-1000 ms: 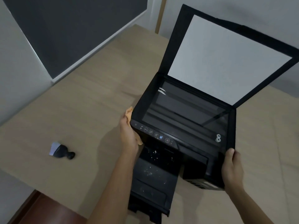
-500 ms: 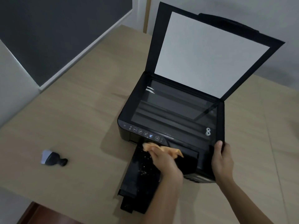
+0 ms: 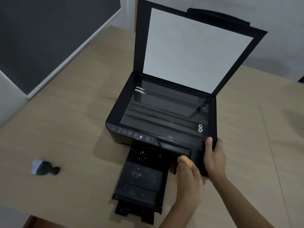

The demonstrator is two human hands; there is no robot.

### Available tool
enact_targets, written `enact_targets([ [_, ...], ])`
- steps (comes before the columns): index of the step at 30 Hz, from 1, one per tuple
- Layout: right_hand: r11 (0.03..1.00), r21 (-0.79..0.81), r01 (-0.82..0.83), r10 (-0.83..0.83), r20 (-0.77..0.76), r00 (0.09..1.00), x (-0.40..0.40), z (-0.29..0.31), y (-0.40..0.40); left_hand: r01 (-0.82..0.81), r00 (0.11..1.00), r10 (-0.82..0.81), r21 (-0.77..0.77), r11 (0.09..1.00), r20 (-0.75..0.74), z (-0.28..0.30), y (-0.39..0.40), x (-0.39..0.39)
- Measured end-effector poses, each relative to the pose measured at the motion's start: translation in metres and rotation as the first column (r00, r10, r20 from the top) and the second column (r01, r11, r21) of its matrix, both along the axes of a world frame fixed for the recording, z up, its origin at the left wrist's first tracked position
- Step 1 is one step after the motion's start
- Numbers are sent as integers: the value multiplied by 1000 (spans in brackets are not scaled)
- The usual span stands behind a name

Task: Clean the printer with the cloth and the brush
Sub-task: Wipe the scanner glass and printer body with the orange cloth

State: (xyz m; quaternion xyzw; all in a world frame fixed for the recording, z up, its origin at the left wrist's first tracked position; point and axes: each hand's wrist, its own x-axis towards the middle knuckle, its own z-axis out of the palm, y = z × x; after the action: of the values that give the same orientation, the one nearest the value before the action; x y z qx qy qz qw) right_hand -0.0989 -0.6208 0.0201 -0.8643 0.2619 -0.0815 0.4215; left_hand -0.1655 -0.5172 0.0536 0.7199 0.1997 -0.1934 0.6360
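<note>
Printer, a black plastic all-in-one machine, stands in the middle of the wide beige wooden table. Its flat scanner lid, black with a white inner pad, is raised upright at the back, so the dark scanner glass lies open to the ceiling. From the front a black plastic output tray is pulled out toward the person, and many pale crumbs and dust specks are scattered on it.

From where I stand, the person's right hand is wrapped around the front right corner of the machine, thumb on top, and it seems to steady the body. The left hand is closed on a small orange cloth and presses it against the front face, just right of the tray and close beside the other hand. The picture is a little blurred there, so the exact fingers I cannot tell.

Well apart, on the table to the left, lies a small brush with a black handle and pale bristles, its long axis running left to right, bristles pointing away from the machine. I judge the dirty tray lies directly to the left of the cloth hand, which is also the nearer hand to the brush. Loose crumbs probably want the brush.
</note>
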Motion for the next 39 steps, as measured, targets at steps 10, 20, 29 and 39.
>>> enact_targets([
  [10, 1000, 11, 13, -13, 0, 1000, 0, -4, -3, -196, 977, 191, 39, 980, 93, -69, -14, -16],
  [20, 1000, 3, 15, -15, 3, 1000, 1, -5, -3, -169, 985, 167, -79, 982, -40, -65, -2, -7],
  [29, 1000, -11, 8, -8, 13, 1000, 0, -3, -3, -345, 939, 340, -170, 923, -54, -35, -18, -11],
  [39, 1000, 3, -3, 3, 6, 1000, 0, -4, -5, -829, 481, 831, -454, 328, -279, -14, 25, 57],
])
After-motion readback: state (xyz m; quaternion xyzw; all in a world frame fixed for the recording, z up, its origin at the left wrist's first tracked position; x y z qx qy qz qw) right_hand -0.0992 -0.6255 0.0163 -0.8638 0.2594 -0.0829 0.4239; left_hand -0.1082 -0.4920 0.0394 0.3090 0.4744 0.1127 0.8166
